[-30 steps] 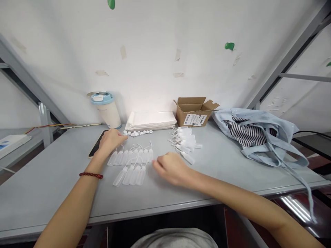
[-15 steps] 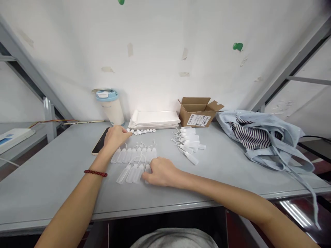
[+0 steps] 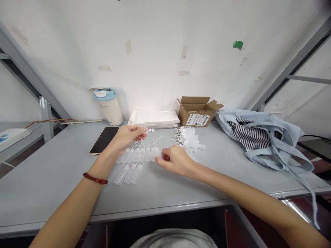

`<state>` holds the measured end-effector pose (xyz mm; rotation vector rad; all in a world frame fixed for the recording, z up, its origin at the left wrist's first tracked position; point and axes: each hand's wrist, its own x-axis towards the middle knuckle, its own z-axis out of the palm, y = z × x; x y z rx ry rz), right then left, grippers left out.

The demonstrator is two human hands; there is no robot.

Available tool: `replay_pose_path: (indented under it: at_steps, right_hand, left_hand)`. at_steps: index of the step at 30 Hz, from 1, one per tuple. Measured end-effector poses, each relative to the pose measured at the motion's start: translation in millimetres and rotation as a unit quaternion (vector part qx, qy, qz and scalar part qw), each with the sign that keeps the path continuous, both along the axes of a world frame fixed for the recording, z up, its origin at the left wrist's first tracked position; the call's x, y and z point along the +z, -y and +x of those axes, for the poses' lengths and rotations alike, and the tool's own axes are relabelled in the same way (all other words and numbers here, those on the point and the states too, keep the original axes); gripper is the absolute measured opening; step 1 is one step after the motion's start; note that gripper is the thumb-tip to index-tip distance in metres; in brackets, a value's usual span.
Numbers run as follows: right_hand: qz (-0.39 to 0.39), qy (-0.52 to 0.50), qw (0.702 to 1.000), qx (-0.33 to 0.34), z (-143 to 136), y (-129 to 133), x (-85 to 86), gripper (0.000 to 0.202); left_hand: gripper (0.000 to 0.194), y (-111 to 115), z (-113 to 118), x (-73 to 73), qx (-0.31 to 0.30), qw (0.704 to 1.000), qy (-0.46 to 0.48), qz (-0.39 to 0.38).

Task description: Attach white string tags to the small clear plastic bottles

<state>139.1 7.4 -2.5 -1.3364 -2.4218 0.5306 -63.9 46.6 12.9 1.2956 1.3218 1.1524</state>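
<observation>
Translucent, smooth-walled plastic bottles (image 3: 136,174) with thin curled tubes lie in two rows between the hands; the right hand (image 3: 177,160), fingers curled, touches the upper row's end. The left hand (image 3: 131,134) pinches narrowly above them, contents unclear, beside small round white caps (image 3: 151,130). Beyond the hands stand a creased paper stack (image 3: 156,119) and an open corrugated box (image 3: 198,113).

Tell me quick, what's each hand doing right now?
Left hand: fingertips together by white caps; hold unclear.
Right hand: curled at the end of bottle row; hold unclear.
</observation>
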Motion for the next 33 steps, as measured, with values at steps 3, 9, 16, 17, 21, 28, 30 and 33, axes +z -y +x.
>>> replay_pose_path:
  at_steps: [3, 9, 16, 17, 21, 28, 30, 33]
  right_hand:
    - [0.065, -0.05, 0.997, -0.003, 8, -9, -0.9, 0.033]
    - [0.18, -0.142, 0.973, 0.012, 19, -25, -19.4, 0.026]
    - [0.22, -0.217, 0.951, 0.008, 26, -26, -34.4, 0.02]
    - [0.217, -0.226, 0.95, 0.006, 27, -26, -33.9, 0.02]
    - [0.195, -0.259, 0.946, -0.003, 28, -24, -30.7, 0.018]
    - [0.149, -0.272, 0.951, 0.005, 29, -22, -34.8, 0.046]
    - [0.155, -0.249, 0.956, 0.015, 30, -23, -37.0, 0.052]
    - [0.17, -0.215, 0.961, 0.025, 30, -23, -38.8, 0.048]
  left_hand:
    - [0.03, 7, 15, 0.7, -0.028, 0.998, 0.058, 0.014]
    - [0.022, 15, 35, -3.6, -0.076, 0.989, 0.118, 0.038]
    - [0.019, 16, 41, -10.0, -0.05, 0.989, 0.126, 0.058]
    - [0.02, 16, 41, -11.0, -0.052, 0.99, 0.12, 0.056]
    - [0.024, 18, 44, -13.2, -0.065, 0.991, 0.107, 0.052]
    - [0.028, 20, 47, -8.8, -0.029, 0.991, 0.116, 0.061]
    - [0.027, 20, 47, -8.9, -0.023, 0.991, 0.116, 0.061]
    - [0.028, 19, 45, -11.0, -0.02, 0.992, 0.108, 0.065]
